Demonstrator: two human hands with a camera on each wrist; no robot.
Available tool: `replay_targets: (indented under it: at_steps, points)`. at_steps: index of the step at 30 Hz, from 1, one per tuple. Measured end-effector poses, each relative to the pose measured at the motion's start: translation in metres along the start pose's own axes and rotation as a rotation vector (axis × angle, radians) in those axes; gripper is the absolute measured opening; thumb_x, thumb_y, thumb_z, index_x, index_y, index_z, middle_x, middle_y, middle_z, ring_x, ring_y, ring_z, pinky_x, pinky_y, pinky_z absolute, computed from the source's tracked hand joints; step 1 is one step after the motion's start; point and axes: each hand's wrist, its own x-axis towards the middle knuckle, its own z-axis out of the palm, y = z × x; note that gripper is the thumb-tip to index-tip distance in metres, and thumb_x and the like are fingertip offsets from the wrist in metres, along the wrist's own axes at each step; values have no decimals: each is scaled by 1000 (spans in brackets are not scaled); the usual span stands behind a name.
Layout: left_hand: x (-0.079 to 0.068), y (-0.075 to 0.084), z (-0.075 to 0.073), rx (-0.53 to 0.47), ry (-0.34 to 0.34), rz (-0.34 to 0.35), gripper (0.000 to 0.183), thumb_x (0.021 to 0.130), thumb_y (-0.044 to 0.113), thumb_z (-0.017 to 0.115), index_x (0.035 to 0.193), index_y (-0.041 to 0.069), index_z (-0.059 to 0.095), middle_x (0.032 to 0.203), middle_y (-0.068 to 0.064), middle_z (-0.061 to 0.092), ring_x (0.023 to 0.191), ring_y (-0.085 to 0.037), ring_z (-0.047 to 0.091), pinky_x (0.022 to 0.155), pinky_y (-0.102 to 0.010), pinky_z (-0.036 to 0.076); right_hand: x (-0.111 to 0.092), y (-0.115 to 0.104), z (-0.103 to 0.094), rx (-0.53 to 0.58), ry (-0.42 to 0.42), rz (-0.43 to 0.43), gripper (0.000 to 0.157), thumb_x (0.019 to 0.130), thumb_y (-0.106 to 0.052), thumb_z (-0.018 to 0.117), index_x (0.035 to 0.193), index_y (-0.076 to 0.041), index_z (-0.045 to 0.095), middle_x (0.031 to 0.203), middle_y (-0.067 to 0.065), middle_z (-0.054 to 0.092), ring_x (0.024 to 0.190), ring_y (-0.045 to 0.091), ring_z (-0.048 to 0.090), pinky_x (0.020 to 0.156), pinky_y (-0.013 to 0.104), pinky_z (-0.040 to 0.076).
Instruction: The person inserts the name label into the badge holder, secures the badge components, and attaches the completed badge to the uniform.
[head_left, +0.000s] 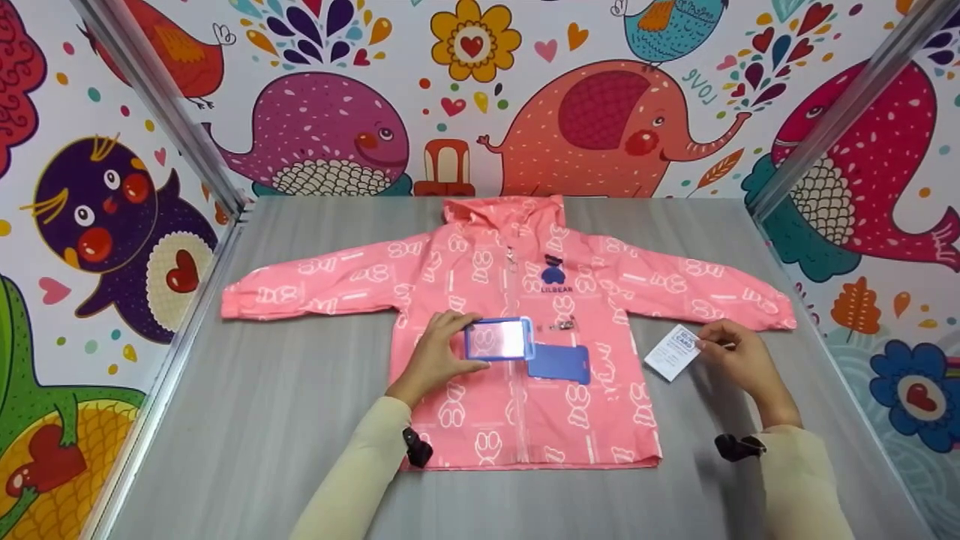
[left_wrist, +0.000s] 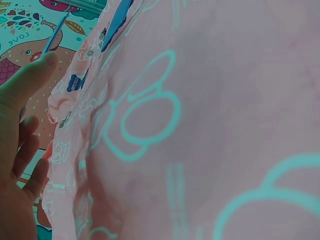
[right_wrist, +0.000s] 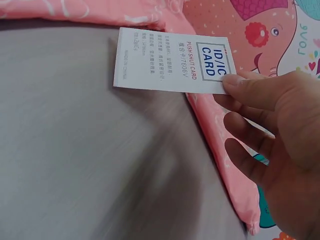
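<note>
Over the front of a pink hooded jacket, my left hand holds a clear card holder with a blue frame by its left end. In the left wrist view the thumb presses the thin edge of that holder. A flat blue cover piece lies on the jacket just right of the holder. My right hand pinches a white paper card by its corner, right of the jacket's body and below the sleeve. Printed "ID/IC CARD" text shows on the card in the right wrist view.
The jacket lies spread on a grey table, sleeves stretched out to both sides. A small metal clip sits on its chest, above the blue cover. Cartoon-printed walls with metal corner posts surround the table on three sides.
</note>
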Motion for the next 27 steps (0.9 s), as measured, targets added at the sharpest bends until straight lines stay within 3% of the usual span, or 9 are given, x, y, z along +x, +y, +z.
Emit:
replay_targets:
  at_steps: [7,15,21,27]
  points:
    - [0,0,-1,13,-15,-11,79,63,32,93,133,15,61,125,-5,62,113,-22,50,98,-44,50,6,-11,8,15,7,-122,32,97,-5,58,127,-8,65,101,14,65,86,3,51,75,13,42]
    - [0,0,0,-7,-28,-28,79,63,31,93,134,14,60,127,-4,62,115,-23,49,100,-45,49,13,-43,16,43,-6,-169,38,99,-5,54,134,-16,62,119,14,65,88,5,50,72,17,42]
    - [0,0,3,-22,-35,-42,79,65,31,92,135,13,59,127,-4,62,116,-22,49,102,-46,49,17,-68,34,126,0,-212,38,97,0,56,132,-9,63,114,17,66,87,5,51,72,18,43]
    - [1,0,5,5,-14,-12,78,64,32,93,132,14,61,124,-3,63,112,-20,50,99,-43,50,10,-110,49,247,0,-271,36,92,9,56,127,1,64,101,24,64,85,10,55,74,18,45]
